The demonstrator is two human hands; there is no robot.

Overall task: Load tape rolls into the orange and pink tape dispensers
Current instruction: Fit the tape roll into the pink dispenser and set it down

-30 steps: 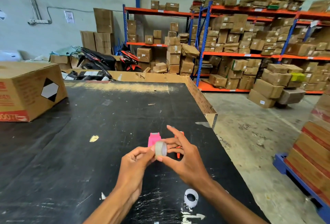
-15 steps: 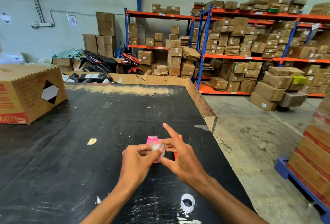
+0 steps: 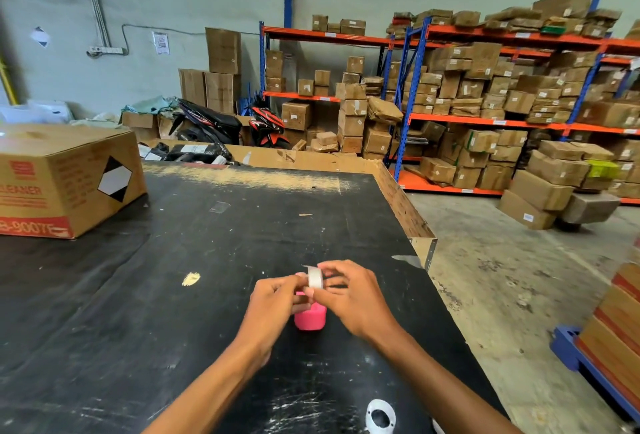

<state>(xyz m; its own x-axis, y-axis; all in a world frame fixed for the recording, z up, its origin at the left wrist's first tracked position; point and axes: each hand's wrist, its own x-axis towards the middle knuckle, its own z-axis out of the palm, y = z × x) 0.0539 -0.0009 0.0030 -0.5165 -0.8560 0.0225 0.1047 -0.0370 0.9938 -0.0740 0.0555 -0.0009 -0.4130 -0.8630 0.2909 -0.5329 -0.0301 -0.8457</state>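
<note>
A small clear tape roll point(image 3: 315, 278) is held edge-on between both hands above the black table point(image 3: 173, 295). My right hand point(image 3: 349, 295) pinches it from the right, and my left hand point(image 3: 273, 302) pinches it from the left, fingertips at its loose end. The pink tape dispenser point(image 3: 310, 318) sits on the table just under my hands, partly hidden by them. The orange dispenser is hidden behind my right hand.
A white ring-shaped piece point(image 3: 380, 414) lies at the table's near edge. A large cardboard box point(image 3: 65, 181) stands at the table's left. The table's right edge drops to a concrete floor point(image 3: 502, 278). Shelves of boxes point(image 3: 485, 94) fill the back.
The tape roll has turned from face-on to edge-on and sits a little higher in my fingers. More of the pink dispenser shows below my hands.
</note>
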